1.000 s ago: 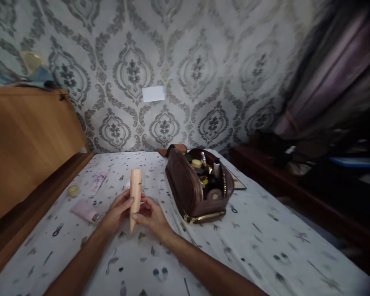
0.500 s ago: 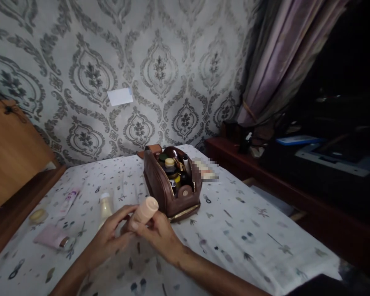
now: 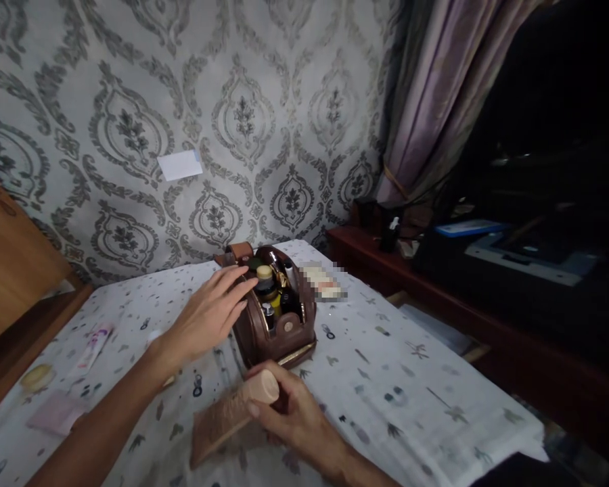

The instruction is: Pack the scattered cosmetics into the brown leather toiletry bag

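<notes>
In my right hand [image 3: 289, 409] is a beige squeeze tube [image 3: 228, 416], gripped at its cap end, with its flat end pointing down and left. My left hand [image 3: 210, 314] reaches to the near left rim of a brown toiletry bag [image 3: 256, 341], fingers stretched out and apart; whether the fingertips touch the bag cannot be made out. The bag stands unzipped, packed with several bottles and jars, among them a jar with a pale yellow lid [image 3: 264, 273]. A tube with a white cap is mostly hidden behind my left forearm.
Left on the patterned white cloth [image 3: 375, 412] lie a pink-and-white tube [image 3: 94, 348], a round yellowish item [image 3: 37, 377] and a pink tube [image 3: 55, 411]. A blurred-out flat item [image 3: 325, 281] lies right of the bag. A dark red cabinet [image 3: 355, 250] stands along the right.
My left hand has let go of the beige tube and moved up to the bag. My right hand keeps the tube, now lower and tipped sideways. The view has shifted slightly right.
</notes>
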Action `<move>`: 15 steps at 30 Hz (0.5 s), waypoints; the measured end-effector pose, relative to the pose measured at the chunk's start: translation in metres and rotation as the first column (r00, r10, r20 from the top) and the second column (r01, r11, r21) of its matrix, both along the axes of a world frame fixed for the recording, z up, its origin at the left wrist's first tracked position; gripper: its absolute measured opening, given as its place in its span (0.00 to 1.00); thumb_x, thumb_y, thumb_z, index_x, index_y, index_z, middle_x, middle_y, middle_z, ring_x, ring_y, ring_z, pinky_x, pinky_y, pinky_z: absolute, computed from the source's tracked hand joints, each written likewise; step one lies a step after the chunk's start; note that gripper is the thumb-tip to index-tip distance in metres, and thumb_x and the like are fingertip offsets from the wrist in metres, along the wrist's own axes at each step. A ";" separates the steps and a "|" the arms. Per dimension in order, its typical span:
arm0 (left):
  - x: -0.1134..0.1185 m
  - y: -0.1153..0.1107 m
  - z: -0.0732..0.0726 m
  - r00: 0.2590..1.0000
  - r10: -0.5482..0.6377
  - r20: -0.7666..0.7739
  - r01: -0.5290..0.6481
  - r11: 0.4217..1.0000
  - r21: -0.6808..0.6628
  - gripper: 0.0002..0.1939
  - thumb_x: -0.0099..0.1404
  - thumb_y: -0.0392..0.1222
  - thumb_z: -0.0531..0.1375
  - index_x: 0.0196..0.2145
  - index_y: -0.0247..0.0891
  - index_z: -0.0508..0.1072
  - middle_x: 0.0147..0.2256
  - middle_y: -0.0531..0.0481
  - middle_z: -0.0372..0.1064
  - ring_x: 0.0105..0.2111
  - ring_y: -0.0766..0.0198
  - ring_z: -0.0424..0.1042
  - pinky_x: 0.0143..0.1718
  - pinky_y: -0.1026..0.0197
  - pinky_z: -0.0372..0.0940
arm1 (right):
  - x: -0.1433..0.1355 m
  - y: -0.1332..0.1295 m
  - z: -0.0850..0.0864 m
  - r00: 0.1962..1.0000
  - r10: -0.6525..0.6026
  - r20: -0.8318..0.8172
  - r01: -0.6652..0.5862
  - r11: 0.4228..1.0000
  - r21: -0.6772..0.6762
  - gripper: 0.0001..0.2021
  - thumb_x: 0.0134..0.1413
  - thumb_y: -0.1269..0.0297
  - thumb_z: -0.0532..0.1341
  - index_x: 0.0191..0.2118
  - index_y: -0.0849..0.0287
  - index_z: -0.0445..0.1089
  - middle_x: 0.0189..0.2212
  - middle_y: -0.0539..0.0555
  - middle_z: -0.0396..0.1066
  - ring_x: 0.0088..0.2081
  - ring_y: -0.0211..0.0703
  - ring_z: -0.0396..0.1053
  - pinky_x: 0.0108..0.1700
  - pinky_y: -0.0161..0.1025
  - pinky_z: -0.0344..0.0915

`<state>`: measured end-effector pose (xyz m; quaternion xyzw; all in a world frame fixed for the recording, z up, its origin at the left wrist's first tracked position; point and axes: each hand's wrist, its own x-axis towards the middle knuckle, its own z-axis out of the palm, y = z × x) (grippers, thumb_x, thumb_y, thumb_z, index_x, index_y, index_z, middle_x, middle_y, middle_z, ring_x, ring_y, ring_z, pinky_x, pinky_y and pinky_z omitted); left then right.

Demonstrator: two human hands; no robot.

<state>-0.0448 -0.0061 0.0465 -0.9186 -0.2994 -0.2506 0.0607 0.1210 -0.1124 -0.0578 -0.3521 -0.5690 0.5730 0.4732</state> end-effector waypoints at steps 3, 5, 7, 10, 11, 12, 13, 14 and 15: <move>-0.001 0.004 -0.002 0.999 0.019 -0.037 -0.020 1.000 -0.008 0.17 0.73 0.40 0.48 0.54 0.39 0.70 0.56 0.41 0.65 0.57 0.53 0.64 0.56 0.48 0.65 | 0.008 -0.004 -0.002 1.000 0.016 0.005 -0.016 1.000 0.014 0.15 0.51 0.54 0.64 0.40 0.58 0.66 0.27 0.46 0.59 0.26 0.34 0.56 0.28 0.31 0.56; -0.006 0.003 -0.005 0.999 0.034 -0.006 -0.034 0.999 -0.011 0.16 0.73 0.40 0.49 0.53 0.39 0.70 0.54 0.41 0.66 0.54 0.54 0.67 0.53 0.51 0.67 | 0.012 -0.006 -0.003 0.999 0.006 0.054 -0.010 0.998 0.068 0.15 0.49 0.56 0.64 0.40 0.58 0.67 0.27 0.46 0.61 0.27 0.35 0.56 0.28 0.31 0.56; -0.011 0.001 -0.008 0.999 0.031 0.031 -0.031 1.000 0.000 0.15 0.73 0.40 0.50 0.52 0.40 0.71 0.53 0.42 0.66 0.53 0.55 0.67 0.52 0.52 0.67 | 0.015 -0.007 -0.004 0.994 -0.025 0.111 0.010 0.992 0.128 0.16 0.46 0.57 0.64 0.40 0.58 0.69 0.27 0.47 0.63 0.28 0.36 0.58 0.29 0.32 0.57; -0.013 0.000 -0.011 0.997 0.027 0.069 -0.029 0.999 0.015 0.14 0.72 0.39 0.51 0.52 0.41 0.71 0.53 0.43 0.66 0.53 0.55 0.67 0.52 0.54 0.66 | 0.021 -0.007 -0.007 0.986 -0.031 0.161 -0.004 0.977 0.215 0.19 0.44 0.52 0.65 0.41 0.58 0.72 0.28 0.49 0.68 0.28 0.38 0.63 0.31 0.32 0.61; -0.013 0.000 -0.012 0.997 0.029 0.077 -0.030 0.999 0.020 0.14 0.72 0.39 0.51 0.52 0.42 0.70 0.52 0.43 0.66 0.53 0.55 0.67 0.52 0.55 0.66 | 0.025 -0.007 -0.008 0.987 -0.019 0.157 -0.020 0.970 0.243 0.21 0.45 0.48 0.65 0.41 0.58 0.73 0.28 0.50 0.70 0.29 0.39 0.64 0.32 0.33 0.63; -0.012 0.000 -0.013 0.996 0.032 0.085 -0.034 0.999 0.021 0.14 0.72 0.38 0.52 0.52 0.42 0.70 0.52 0.43 0.66 0.53 0.56 0.67 0.51 0.55 0.66 | 0.029 -0.008 -0.008 0.990 -0.008 0.142 -0.032 0.961 0.276 0.24 0.45 0.43 0.63 0.41 0.57 0.73 0.29 0.51 0.71 0.29 0.40 0.66 0.33 0.34 0.64; -0.012 0.000 -0.015 0.995 0.034 0.091 -0.036 0.999 0.022 0.14 0.72 0.37 0.52 0.52 0.42 0.70 0.52 0.43 0.66 0.53 0.56 0.67 0.51 0.56 0.66 | 0.035 -0.009 -0.007 0.992 -0.003 0.125 -0.035 0.953 0.301 0.27 0.47 0.38 0.61 0.41 0.57 0.74 0.30 0.53 0.72 0.29 0.42 0.67 0.35 0.35 0.65; -0.011 0.001 -0.016 0.995 0.035 0.096 -0.038 0.999 0.023 0.14 0.72 0.37 0.52 0.52 0.43 0.70 0.52 0.44 0.65 0.53 0.57 0.67 0.51 0.56 0.66 | 0.041 -0.011 -0.005 0.994 -0.011 0.107 -0.024 0.947 0.320 0.29 0.48 0.35 0.58 0.42 0.57 0.74 0.31 0.54 0.74 0.31 0.43 0.69 0.36 0.36 0.66; -0.011 0.001 -0.017 0.994 0.035 0.102 -0.038 0.999 0.023 0.14 0.71 0.37 0.53 0.52 0.43 0.70 0.52 0.44 0.65 0.53 0.57 0.67 0.51 0.57 0.66 | 0.048 -0.013 -0.003 0.995 -0.031 0.093 -0.002 0.942 0.335 0.31 0.50 0.33 0.56 0.43 0.56 0.75 0.32 0.56 0.75 0.32 0.45 0.70 0.37 0.37 0.67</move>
